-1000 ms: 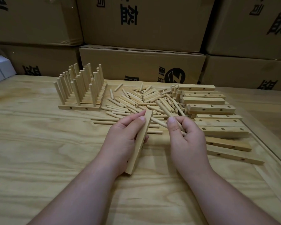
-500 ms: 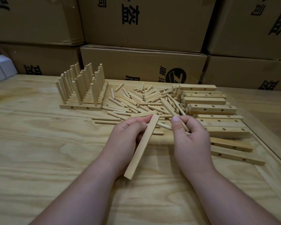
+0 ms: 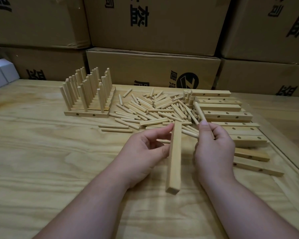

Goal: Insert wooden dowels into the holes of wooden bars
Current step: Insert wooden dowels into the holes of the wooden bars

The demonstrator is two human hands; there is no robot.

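Note:
My left hand (image 3: 145, 149) grips a plain wooden bar (image 3: 175, 157) near its far end; the bar points almost straight toward me, and no hole shows on its upper face. Just to its right, my right hand (image 3: 212, 149) pinches dowels (image 3: 199, 112): one sticks up and away past my thumb, another pokes out to the left toward the bar. A heap of loose dowels (image 3: 154, 109) lies behind my hands. Drilled bars (image 3: 226, 114) are stacked at the right. Bars filled with upright dowels (image 3: 88, 94) stand at the back left.
Large cardboard boxes (image 3: 154, 69) wall off the back of the plywood table (image 3: 41, 161). Small white boxes (image 3: 2, 73) sit at the far left edge. A raised wooden strip (image 3: 290, 169) runs along the table's right side.
My left hand has swung the bar from a slant to nearly straight toward me and lifted it slightly. My right hand has risen with its dowels, tilting one upward.

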